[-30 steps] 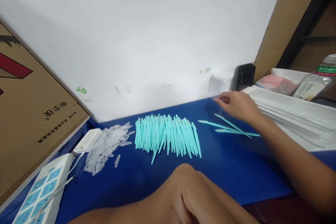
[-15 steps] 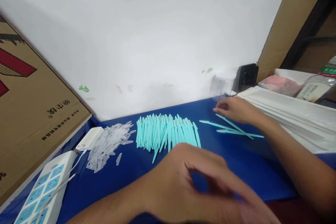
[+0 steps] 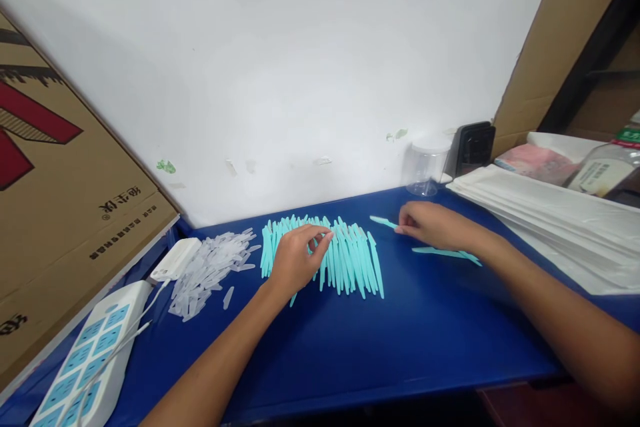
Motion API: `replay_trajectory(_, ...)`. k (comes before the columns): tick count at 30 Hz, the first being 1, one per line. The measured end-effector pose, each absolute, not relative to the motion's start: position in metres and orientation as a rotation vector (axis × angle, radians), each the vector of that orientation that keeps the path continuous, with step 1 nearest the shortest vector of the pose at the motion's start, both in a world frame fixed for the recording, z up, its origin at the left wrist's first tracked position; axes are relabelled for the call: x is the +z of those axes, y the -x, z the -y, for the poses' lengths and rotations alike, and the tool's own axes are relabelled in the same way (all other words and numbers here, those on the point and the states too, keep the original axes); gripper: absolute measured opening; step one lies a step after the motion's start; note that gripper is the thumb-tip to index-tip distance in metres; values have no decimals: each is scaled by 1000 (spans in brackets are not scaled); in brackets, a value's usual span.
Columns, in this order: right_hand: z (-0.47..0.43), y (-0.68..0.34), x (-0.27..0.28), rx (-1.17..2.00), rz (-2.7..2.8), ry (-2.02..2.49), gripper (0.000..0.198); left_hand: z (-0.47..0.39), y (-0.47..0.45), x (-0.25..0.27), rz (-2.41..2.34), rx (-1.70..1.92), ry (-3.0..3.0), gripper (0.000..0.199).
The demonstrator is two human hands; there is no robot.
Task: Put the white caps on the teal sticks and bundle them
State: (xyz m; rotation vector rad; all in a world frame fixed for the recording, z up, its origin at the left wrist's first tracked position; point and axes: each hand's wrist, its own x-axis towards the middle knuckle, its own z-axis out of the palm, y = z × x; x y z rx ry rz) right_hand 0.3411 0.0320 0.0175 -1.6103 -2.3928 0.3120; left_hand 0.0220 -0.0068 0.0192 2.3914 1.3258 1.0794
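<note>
Thin teal stick [image 3: 384, 221] pinched in the right hand [image 3: 425, 223]

Head view, the clock centred on the teal pile [image 3: 350, 263], with twelve at the white wall [image 3: 280, 80]: the right hand is near three o'clock, thumb and fingers together on the stick, whose exposed end points toward nine. The left hand [image 3: 297, 257] lies over the pile itself, thumb and forefinger curled toward each other; whether they grip anything, I cannot tell.

The stick looks like light, fairly stiff plastic, probably smooth enough to slide on its neighbours. Its broad middle should give the surest hold; the slimmer end (perhaps an edge, too small to tell) seems better left alone. In the pile, the separate stick at the right margin looks easiest to lift singly.

Loose teal sticks [image 3: 440, 252] lie at three, just beside the right forearm. The widest open room on the blue table [image 3: 390, 347] runs from four to six, ending at its front edge. Elsewhere there is less space: clear pieces [image 3: 215, 267] at nine, the power strip [image 3: 133, 293] at eight, the clear jar [image 3: 425, 170] at two and white sheets [image 3: 550, 213] at three.
</note>
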Motion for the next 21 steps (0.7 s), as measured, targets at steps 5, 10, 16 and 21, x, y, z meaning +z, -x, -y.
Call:
replay_trajectory(5, -9, -302, 22, 95, 2215, 1261, 18, 18, -40, 17, -1217, 1201, -1768, 38)
replay_trajectory(10, 17, -262, 13, -33, 2263, 927, 11, 27, -52, 20, -1043, 1202, -1426, 46)
replay_trajectory(16, 28, -249, 6, -121, 2291, 793, 13, 33, -55, 22, -1017, 1169, -1301, 41)
replay_trajectory(21, 17, -278, 29, 227, 2437, 934, 19, 32, -52, 24, -992, 1134, -1303, 41)
